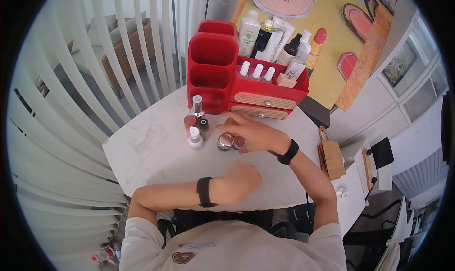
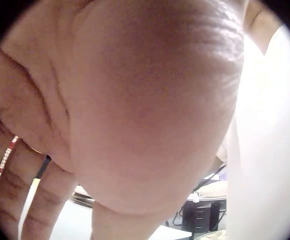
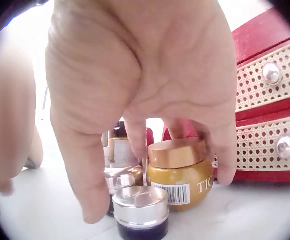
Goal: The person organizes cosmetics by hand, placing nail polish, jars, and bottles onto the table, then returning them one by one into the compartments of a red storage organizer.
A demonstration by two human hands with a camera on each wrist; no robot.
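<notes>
My right hand [image 1: 258, 134] reaches over a cluster of small cosmetic jars on the marble-patterned table, thumb and fingers spread downward around them. The right wrist view shows a mustard-yellow jar [image 3: 182, 182] with a copper lid close to the fingers. In front of it, near the thumb, stands a small dark jar [image 3: 141, 212] with a silver lid. Another shiny-lidded jar [image 3: 122, 177] is partly hidden behind the thumb. My left hand [image 1: 237, 182], blurred, hovers near the table's front edge. Its fingers extend loosely in the left wrist view, holding nothing.
Several small bottles [image 1: 195, 139] stand left of the jars. Behind them sits a red organizer [image 1: 213, 45] with open compartments, two woven-front drawers [image 1: 265, 100], nail polish bottles [image 1: 257, 72] and taller bottles. A paper bag [image 1: 332, 159] stands at the right; slatted blinds [image 1: 61, 128] hang at left.
</notes>
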